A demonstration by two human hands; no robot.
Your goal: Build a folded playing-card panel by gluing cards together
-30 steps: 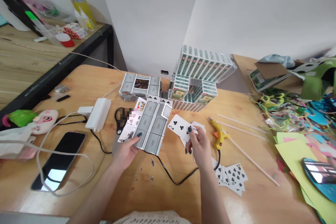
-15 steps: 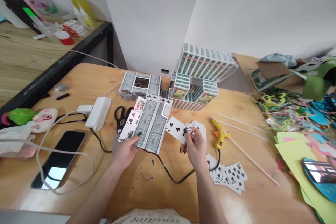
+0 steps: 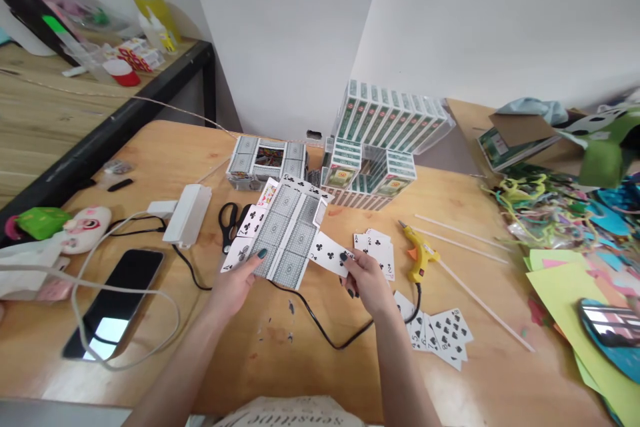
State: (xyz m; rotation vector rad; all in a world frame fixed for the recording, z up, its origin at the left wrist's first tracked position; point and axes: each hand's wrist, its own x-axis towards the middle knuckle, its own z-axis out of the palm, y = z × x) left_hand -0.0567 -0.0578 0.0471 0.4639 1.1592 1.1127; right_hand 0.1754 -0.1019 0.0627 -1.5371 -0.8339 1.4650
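A flat panel of joined playing cards (image 3: 285, 233), mostly backs up, is pinched at its lower left by my left hand (image 3: 237, 280). Between the thumb and fingers of my right hand (image 3: 367, 280) is a three of clubs card (image 3: 327, 255). Its left end meets or overlaps the panel's right edge; whether it is attached I cannot tell. Several loose cards (image 3: 377, 250) lie just behind my right hand, and a fan of spade cards (image 3: 440, 337) rests to its right. A yellow glue gun (image 3: 423, 257) lies beside them.
Behind the panel stand a card-covered box (image 3: 267, 163) and stacked card packs (image 3: 387, 120). Black scissors (image 3: 230, 227), a white adapter (image 3: 187, 213) and a phone (image 3: 115, 300) with cables are on the left. White sticks (image 3: 485, 307), coloured paper (image 3: 560, 300) and craft scraps lie right.
My right hand has moved left and slightly down, bringing the three of clubs to the panel's right edge. The panel has tilted a little in my left hand.
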